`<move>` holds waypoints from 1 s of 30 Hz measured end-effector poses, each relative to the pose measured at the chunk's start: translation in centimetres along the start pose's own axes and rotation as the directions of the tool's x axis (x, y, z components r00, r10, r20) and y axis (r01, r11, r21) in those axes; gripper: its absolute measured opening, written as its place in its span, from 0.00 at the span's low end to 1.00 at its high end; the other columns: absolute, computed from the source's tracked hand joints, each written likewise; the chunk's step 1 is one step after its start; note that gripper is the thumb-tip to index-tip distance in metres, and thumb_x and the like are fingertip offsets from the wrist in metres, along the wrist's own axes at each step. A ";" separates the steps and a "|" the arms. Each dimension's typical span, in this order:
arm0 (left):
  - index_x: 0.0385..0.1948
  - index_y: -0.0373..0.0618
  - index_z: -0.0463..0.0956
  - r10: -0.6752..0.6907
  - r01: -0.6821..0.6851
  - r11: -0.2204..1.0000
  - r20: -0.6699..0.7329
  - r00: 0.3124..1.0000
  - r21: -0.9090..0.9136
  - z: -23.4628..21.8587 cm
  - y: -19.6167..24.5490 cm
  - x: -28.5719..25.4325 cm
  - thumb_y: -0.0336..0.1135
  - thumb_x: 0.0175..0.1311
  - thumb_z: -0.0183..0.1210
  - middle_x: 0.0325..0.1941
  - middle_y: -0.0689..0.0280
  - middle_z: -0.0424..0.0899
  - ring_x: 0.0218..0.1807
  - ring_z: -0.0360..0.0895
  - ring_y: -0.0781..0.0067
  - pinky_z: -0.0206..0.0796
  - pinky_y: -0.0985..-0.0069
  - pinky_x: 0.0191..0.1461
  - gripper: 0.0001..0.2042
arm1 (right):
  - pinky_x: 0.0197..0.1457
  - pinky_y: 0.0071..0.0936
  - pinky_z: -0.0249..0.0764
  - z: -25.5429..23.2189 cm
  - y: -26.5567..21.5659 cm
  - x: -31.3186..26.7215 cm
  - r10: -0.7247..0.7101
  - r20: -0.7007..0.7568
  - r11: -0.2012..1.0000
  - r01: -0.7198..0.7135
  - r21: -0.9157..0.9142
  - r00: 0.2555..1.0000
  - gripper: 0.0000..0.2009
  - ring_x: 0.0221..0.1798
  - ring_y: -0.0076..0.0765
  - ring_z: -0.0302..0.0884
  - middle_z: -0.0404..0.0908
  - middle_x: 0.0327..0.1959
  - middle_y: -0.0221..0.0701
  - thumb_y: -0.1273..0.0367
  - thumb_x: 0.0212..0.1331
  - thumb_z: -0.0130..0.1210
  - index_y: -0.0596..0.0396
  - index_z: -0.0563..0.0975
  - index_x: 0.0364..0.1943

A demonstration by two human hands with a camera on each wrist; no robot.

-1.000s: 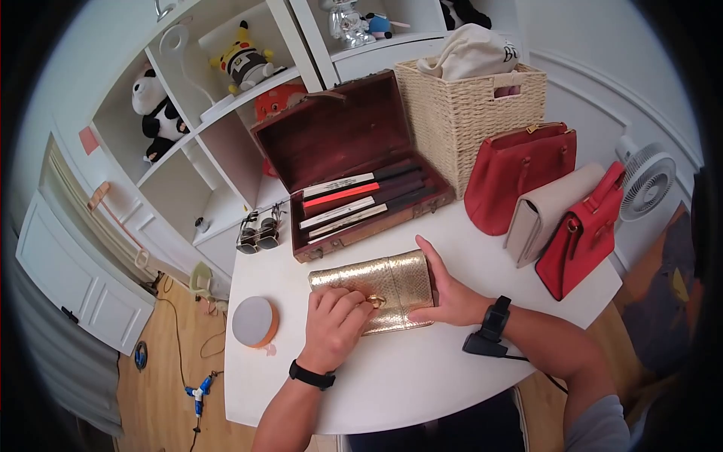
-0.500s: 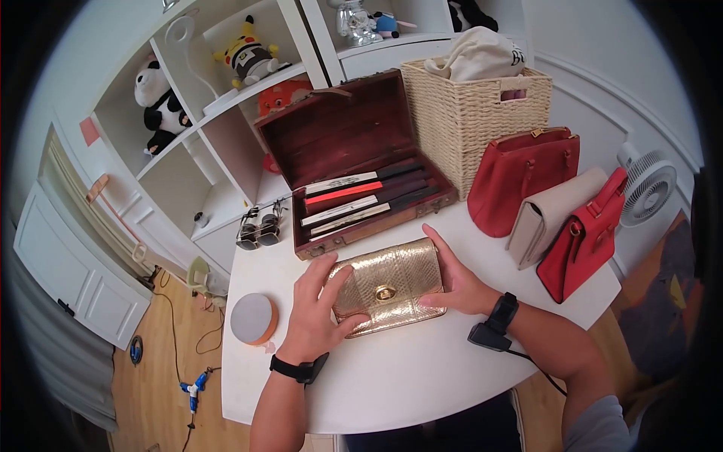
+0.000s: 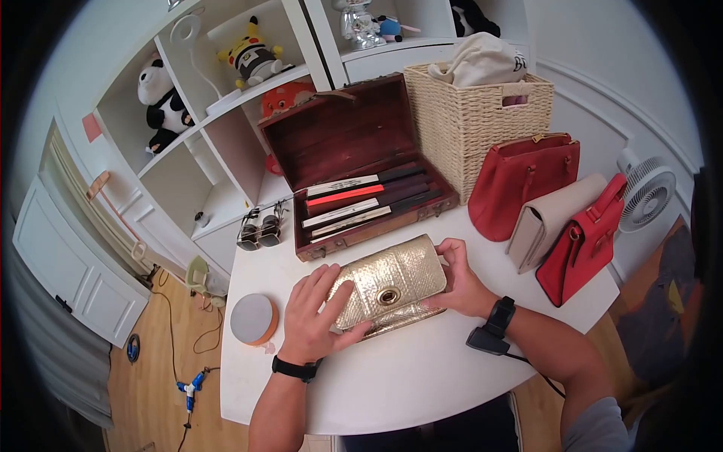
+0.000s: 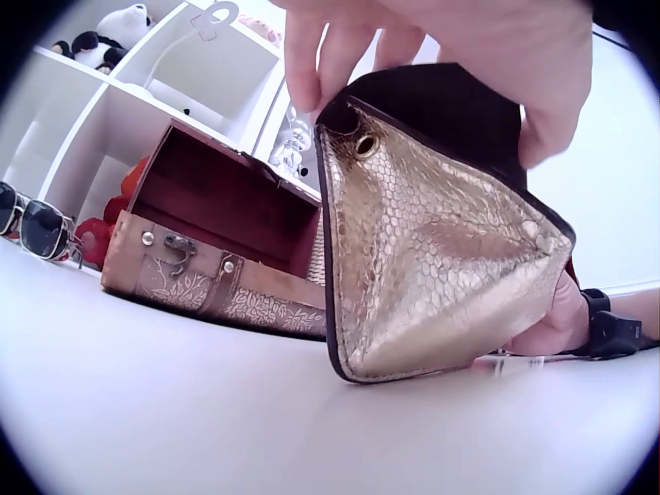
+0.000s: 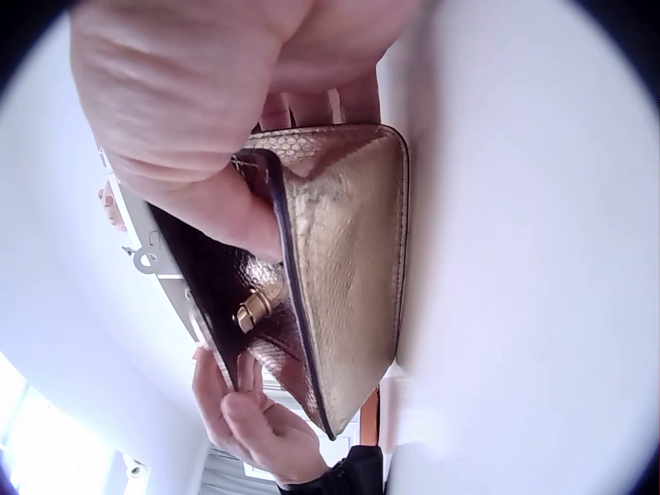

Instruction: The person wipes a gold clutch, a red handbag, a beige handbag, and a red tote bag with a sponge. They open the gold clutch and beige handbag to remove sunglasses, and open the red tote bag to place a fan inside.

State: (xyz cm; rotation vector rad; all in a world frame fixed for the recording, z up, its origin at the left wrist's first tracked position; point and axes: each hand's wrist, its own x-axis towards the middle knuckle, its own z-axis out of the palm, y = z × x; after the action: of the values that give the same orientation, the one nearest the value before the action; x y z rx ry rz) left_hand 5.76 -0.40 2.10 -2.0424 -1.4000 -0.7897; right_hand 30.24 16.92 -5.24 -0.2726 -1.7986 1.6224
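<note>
A gold snakeskin-textured clutch [image 3: 399, 280] rests on the white table, its flap lifted a little off the body, with an oval metal ring on the flap. My left hand [image 3: 307, 316] holds the flap at the left side, fingers on top and thumb below. At the right end my right hand [image 3: 465, 285] grips the clutch, fingers behind and thumb at the front. In the right wrist view the gold turn clasp [image 5: 254, 307] shows under the raised flap. The left wrist view shows the gusseted gold side [image 4: 443, 258] and dark flap lining.
An open wooden case [image 3: 376, 222] with fans stands behind the clutch. Sunglasses [image 3: 260, 230] and a round grey-orange speaker [image 3: 254, 319] are at the left. Red bags [image 3: 520, 184], a beige bag [image 3: 546, 218] and a wicker basket [image 3: 482, 120] stand at the right.
The left hand moved off the clasp to the left side. The flap, flat before, is now lifted at its front edge, and the clutch has shifted slightly right.
</note>
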 end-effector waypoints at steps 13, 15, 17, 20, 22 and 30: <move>0.40 0.32 0.81 -0.350 0.178 0.859 -0.296 0.889 -0.481 0.6 1.2 -1.6 0.72 0.60 0.57 0.43 0.50 0.87 0.44 0.84 0.55 0.75 0.67 0.45 0.39 | 0.75 0.37 0.60 1.0 -3.7 -0.4 -0.351 0.253 0.818 0.427 -0.385 0.901 0.35 0.74 0.43 0.61 0.58 0.69 0.39 0.73 0.55 0.70 0.53 0.65 0.68; 0.49 0.32 0.75 -0.415 0.251 0.778 -0.170 0.894 -0.575 0.3 1.4 -2.2 0.73 0.57 0.60 0.49 0.48 0.85 0.49 0.83 0.55 0.73 0.64 0.52 0.42 | 0.72 0.34 0.65 1.2 -3.2 -0.4 -0.384 0.211 0.876 0.427 -0.226 0.899 0.29 0.70 0.39 0.66 0.63 0.68 0.38 0.73 0.58 0.67 0.55 0.69 0.65; 0.52 0.34 0.71 -0.400 0.178 0.794 -0.279 0.873 -0.581 1.3 1.6 -1.5 0.68 0.58 0.63 0.50 0.50 0.82 0.49 0.80 0.57 0.71 0.64 0.54 0.40 | 0.70 0.31 0.65 1.3 -4.3 -0.8 -0.411 0.265 0.781 0.487 -0.392 0.872 0.23 0.65 0.32 0.70 0.70 0.62 0.35 0.72 0.62 0.64 0.57 0.71 0.62; 0.57 0.38 0.63 -0.356 0.127 0.872 -0.436 0.826 -0.473 1.7 1.1 -2.0 0.55 0.57 0.70 0.50 0.54 0.77 0.47 0.76 0.60 0.66 0.63 0.54 0.36 | 0.61 0.25 0.68 2.0 -4.2 -1.4 -0.229 0.020 0.949 0.228 -0.219 0.973 0.17 0.53 0.24 0.73 0.76 0.51 0.30 0.70 0.70 0.56 0.58 0.72 0.60; 0.48 0.42 0.67 -0.364 0.156 0.912 -0.572 0.735 -0.380 1.9 1.5 -1.6 0.32 0.51 0.72 0.37 0.62 0.72 0.39 0.68 0.64 0.61 0.66 0.46 0.25 | 0.51 0.20 0.69 1.9 -4.5 -1.6 -0.219 -0.117 0.943 0.179 -0.281 0.969 0.16 0.42 0.21 0.72 0.77 0.43 0.30 0.74 0.75 0.44 0.59 0.72 0.63; 0.40 0.45 0.84 -0.114 0.097 0.989 -0.165 0.980 -0.112 0.1 3.3 0.7 0.26 0.54 0.69 0.29 0.68 0.75 0.33 0.68 0.64 0.60 0.68 0.45 0.11 | 0.54 0.26 0.72 2.2 -5.6 -1.6 -0.229 -0.065 0.933 0.200 -0.301 0.971 0.22 0.47 0.28 0.76 0.80 0.50 0.36 0.76 0.70 0.46 0.58 0.69 0.68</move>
State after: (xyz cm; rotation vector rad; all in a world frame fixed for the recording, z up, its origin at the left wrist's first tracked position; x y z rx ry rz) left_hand 9.05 -0.91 2.20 -1.9363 -1.4055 -1.0767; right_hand 31.66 13.18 -0.48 -0.2736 -1.9163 1.1706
